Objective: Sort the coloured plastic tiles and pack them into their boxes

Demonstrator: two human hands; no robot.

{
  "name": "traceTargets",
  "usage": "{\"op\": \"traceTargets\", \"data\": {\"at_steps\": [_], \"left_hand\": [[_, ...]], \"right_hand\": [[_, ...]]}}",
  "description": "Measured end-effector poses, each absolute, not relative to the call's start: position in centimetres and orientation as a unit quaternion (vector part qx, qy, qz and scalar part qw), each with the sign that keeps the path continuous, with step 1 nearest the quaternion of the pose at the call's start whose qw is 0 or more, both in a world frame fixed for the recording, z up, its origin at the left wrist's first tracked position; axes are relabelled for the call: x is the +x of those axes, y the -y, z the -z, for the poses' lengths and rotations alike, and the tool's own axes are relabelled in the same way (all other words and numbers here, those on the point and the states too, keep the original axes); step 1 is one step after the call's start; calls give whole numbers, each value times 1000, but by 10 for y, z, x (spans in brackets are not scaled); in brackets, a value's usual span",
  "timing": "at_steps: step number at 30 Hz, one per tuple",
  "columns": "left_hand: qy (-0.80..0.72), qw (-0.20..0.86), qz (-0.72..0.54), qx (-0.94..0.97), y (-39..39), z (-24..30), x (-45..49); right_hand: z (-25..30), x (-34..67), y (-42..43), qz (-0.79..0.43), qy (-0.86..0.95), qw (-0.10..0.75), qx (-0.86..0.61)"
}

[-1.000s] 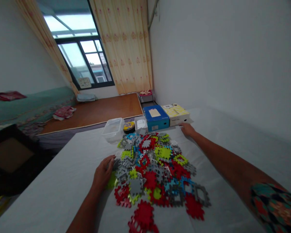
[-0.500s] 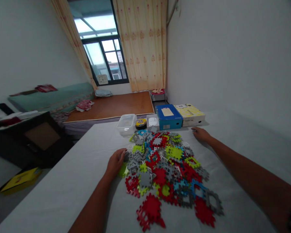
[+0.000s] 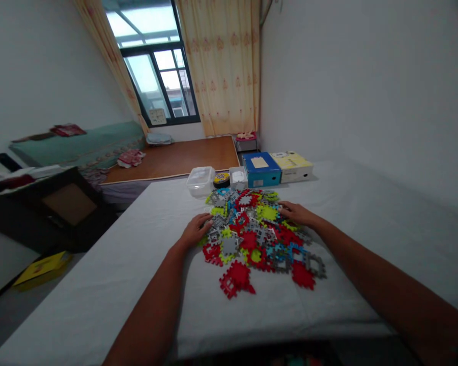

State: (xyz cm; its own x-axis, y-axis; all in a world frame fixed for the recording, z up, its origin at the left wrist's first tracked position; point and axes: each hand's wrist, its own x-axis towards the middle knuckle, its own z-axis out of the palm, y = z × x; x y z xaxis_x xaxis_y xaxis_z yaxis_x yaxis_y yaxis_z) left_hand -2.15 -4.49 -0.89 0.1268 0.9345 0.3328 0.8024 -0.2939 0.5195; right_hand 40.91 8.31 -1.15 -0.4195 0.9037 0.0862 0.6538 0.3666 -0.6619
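Note:
A heap of flat toothed plastic tiles (image 3: 257, 236) in red, grey, lime and blue lies on a white-covered table (image 3: 130, 274). My left hand (image 3: 196, 231) rests on the heap's left edge, fingers curled over grey tiles. My right hand (image 3: 295, 212) lies on the heap's right side, fingers stretched flat over lime and red tiles. One large red tile (image 3: 236, 278) lies at the near edge of the heap.
At the table's far edge stand a clear plastic tub (image 3: 200, 181), a small round tin (image 3: 221, 179), a small white box (image 3: 238, 177), a blue box (image 3: 261, 169) and a yellow box (image 3: 293, 166). A wall runs along the right. A dark cabinet (image 3: 57, 208) stands left.
My right hand has come back from beside the boxes onto the right side of the heap. My left hand stays at the heap's left edge. The view has pulled back from the table.

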Motion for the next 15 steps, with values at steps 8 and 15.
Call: {"op": "traceTargets", "data": {"at_steps": [8,15], "left_hand": [[-599,99,-318,728,42,11,-29],[-613,87,-352,702,47,0,-24]], "right_hand": [[4,378,-81,-363,773,334,-399],[6,390,-78,-431,726,368,-391]]}}
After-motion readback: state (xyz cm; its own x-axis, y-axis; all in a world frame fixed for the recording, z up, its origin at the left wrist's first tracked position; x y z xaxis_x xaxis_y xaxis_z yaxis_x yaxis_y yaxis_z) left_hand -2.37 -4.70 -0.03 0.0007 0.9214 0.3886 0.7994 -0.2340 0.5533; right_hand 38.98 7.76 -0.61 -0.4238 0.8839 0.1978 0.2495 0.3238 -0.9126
